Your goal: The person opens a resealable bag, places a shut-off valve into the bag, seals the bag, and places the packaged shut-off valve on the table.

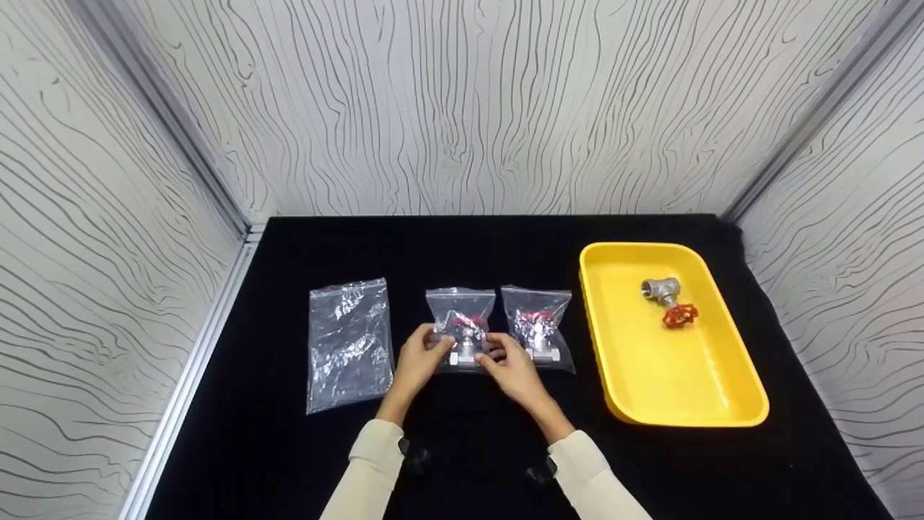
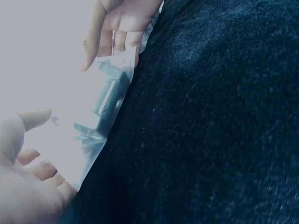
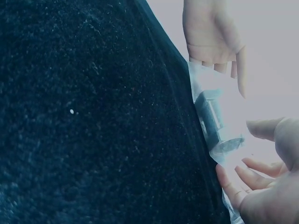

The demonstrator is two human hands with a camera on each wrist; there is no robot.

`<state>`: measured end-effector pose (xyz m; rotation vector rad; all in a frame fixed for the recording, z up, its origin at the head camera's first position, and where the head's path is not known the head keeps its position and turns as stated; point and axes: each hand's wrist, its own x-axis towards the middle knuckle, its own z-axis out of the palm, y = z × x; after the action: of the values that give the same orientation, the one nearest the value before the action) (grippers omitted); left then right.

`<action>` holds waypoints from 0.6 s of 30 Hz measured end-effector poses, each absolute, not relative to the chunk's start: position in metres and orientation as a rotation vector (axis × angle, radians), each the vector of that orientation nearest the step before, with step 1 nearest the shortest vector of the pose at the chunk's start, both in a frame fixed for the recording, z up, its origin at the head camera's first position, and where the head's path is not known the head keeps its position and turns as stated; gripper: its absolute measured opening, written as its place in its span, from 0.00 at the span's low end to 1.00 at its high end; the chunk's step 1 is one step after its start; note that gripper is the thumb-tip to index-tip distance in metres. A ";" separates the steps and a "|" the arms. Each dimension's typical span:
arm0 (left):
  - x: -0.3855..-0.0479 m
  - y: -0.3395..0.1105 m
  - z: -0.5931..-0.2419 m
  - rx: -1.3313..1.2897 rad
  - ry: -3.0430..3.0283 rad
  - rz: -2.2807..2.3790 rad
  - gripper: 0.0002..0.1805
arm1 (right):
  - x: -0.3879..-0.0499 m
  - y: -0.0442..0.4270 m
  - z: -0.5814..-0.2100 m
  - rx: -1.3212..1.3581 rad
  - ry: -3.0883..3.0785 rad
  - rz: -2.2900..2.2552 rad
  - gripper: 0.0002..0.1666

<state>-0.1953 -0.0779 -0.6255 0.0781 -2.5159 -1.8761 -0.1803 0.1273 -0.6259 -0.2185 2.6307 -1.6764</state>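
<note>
A clear zip bag [image 1: 460, 303] with a red-handled metal valve [image 1: 468, 345] inside lies in front of me. My left hand [image 1: 420, 355] holds the bag's left side, thumb over the plastic and fingers at the edge. On the opposite side my right hand [image 1: 511, 367] grips it the same way, its thumb near the valve's end. In the left wrist view the valve's body [image 2: 110, 100] shows through the plastic between both hands; glare washes out the rest. The right wrist view shows fingers [image 3: 254, 179] curled at the bag's edge.
Just right of my right hand lies a second bagged valve [image 1: 538, 339]. An unfilled clear zip bag [image 1: 350, 347] is flat on the left of the black cloth [image 1: 462, 245]. At the right, a yellow tray [image 1: 668, 404] holds a loose valve [image 1: 664, 292] with a red handwheel.
</note>
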 end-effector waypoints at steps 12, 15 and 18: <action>-0.192 -0.097 -0.613 0.015 -2.488 -1.864 0.16 | -0.173 0.123 -0.612 -0.234 2.766 -1.686 0.21; -0.191 -0.106 -0.608 0.023 -2.478 -1.821 0.14 | -0.171 0.120 -0.605 -0.266 2.800 -1.718 0.19; -0.189 -0.114 -0.602 0.042 -2.483 -1.772 0.13 | -0.169 0.116 -0.596 -0.284 2.791 -1.760 0.17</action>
<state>-0.1889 -0.1144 -0.6022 0.0422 -2.4831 -1.7723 -0.1693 0.1159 -0.5959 -0.2837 2.7909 -1.7598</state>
